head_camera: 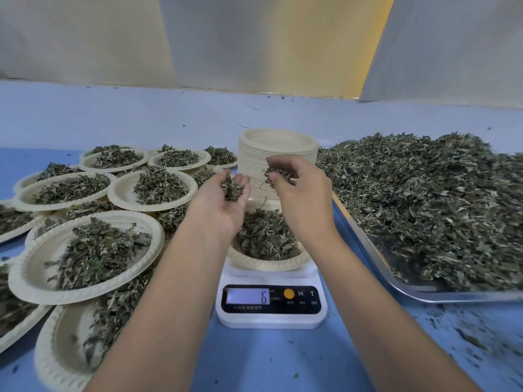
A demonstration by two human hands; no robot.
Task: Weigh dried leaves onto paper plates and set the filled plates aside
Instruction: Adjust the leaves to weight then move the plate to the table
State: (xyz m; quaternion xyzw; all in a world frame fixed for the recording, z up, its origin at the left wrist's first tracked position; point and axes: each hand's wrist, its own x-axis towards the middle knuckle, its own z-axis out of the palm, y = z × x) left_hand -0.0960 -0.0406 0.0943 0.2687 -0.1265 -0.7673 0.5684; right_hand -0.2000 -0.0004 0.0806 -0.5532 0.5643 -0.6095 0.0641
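Both hands hovered over the weighing plate point(266, 265), which sat leaf-laden on the scale point(271, 316), display reading 6. The left hand point(223, 205), palm up, had its fingers curled round a clump of leaves point(232, 189); the right hand point(302, 193) pinched a second tuft point(278, 174) in its fingers. Behind stood the stack of empty plates point(277, 142). Filled plates point(31, 278) crowded the blue surface point(268, 360) at left, and at right, on a metal tray point(441, 297), lay the leaf heap point(424, 199)
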